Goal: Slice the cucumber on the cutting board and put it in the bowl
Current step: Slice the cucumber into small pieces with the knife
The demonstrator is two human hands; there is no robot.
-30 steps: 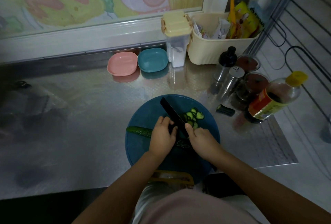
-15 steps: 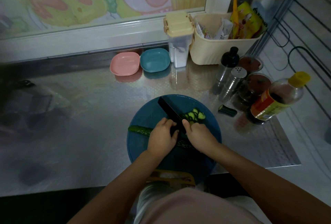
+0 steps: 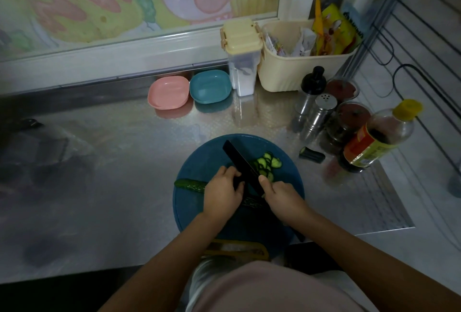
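Worktop (image 3: pixel 124 174), back right corner: cream basket (image 3: pixel 294 72) holding packets (image 3: pixel 334 30); clear container (image 3: pixel 243 72) with yellow lid just beside its left wall. Right edge: black-capped bottle (image 3: pixel 310 89), steel shaker (image 3: pixel 319 114), 2 dark jars (image 3: pixel 349 122), yellow-capped sauce bottle (image 3: pixel 376 137), closely grouped.

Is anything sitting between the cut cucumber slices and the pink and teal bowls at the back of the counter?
Only the knife, held in the right hand, lies just left of the slices, toward the bowls. Past the cutting board, bare counter runs up to the pink bowl and teal bowl.
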